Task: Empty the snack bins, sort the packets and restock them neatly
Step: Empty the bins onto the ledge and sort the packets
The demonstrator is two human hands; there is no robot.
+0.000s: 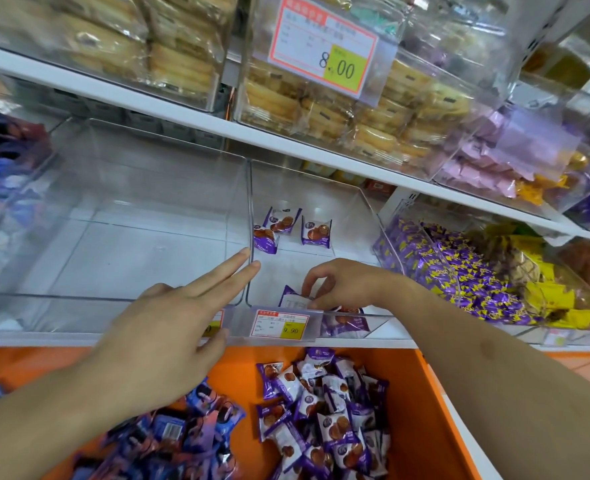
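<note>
**Restocking the waffle bin: risks at the moment of placement**

We recorded the right hand (335,280) inside the right clear bin (366,216), thumb and fingers pinching a purple waffle packet (295,296) just behind the bin's front lip. The left hand (169,327) lay flat with its fingers straight, two fingertips (248,261) touching the upright divider wall (251,216) between the two bins; it held nothing. Three more waffle packets (288,225) stood near the back of the same bin, two of them leaning on each other, the third just beside them. The left clear bin (113,209) held no packets that we could see. A price label (283,325) hung on the front rail below the hands.

Below the shelf, the orange tray (414,410) carried two heaps: purple waffle packets (321,420) on the right and blue biscuit packets (182,431) on the left, lying near each other in the middle.

We judged the main hazards as follows. The upright packets at the back had little to lean on, so a nudge from the wrist or a packet dropped against them could have toppled the row. The pinch looked light, at the packet's top edge, and the glossy wrapper could have slipped and landed face down. Pressure from the left fingertips could have shifted the thin divider. Because the heaps nearly met, a blue packet could have been drawn into the waffle bin by mistake.
</note>
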